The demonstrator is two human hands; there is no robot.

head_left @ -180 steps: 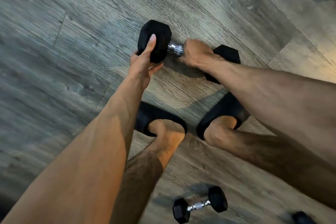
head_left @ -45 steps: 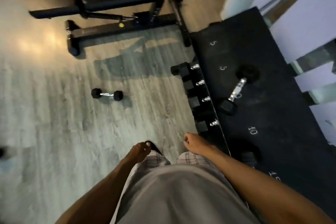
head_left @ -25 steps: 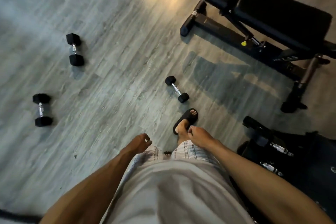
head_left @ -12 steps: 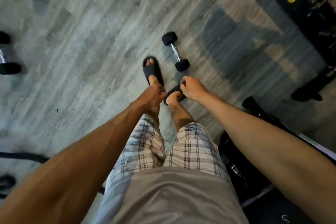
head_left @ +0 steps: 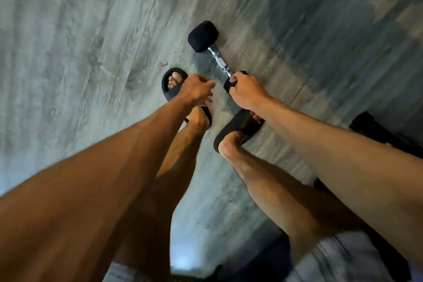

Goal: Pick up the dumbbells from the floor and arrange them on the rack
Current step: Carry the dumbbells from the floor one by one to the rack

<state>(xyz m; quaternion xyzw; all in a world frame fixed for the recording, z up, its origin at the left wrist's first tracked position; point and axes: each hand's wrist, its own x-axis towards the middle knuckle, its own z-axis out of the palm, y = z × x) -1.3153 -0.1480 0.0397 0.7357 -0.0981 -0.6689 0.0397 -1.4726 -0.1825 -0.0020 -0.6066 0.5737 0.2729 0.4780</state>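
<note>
Grey wood-plank floor [head_left: 91, 52] filled the frame, blurred by head motion; dark equipment base at the right edge [head_left: 375, 130], rack itself not identifiable. One hex dumbbell [head_left: 218, 57] lay on the floor just ahead of the person's feet, in black slides [head_left: 238, 128], far rubber head up-frame, chrome handle running down toward the near head. Right hand [head_left: 246, 91] was down on the near head, fingers curled over it and touching the handle end; whether it was truly clamped could not be told, the dumbbell looked still grounded. Left hand [head_left: 198, 89] hovered just beside it over the left foot, fingers loosely apart, holding nothing. Step in hand, judged: reach-and-grasp of a floor dumbbell, lift not yet done. Next move likely calls for the right hand to shift up onto the handle's middle for a balanced grip, then lift clear of the toes and carry to the rack.
</note>
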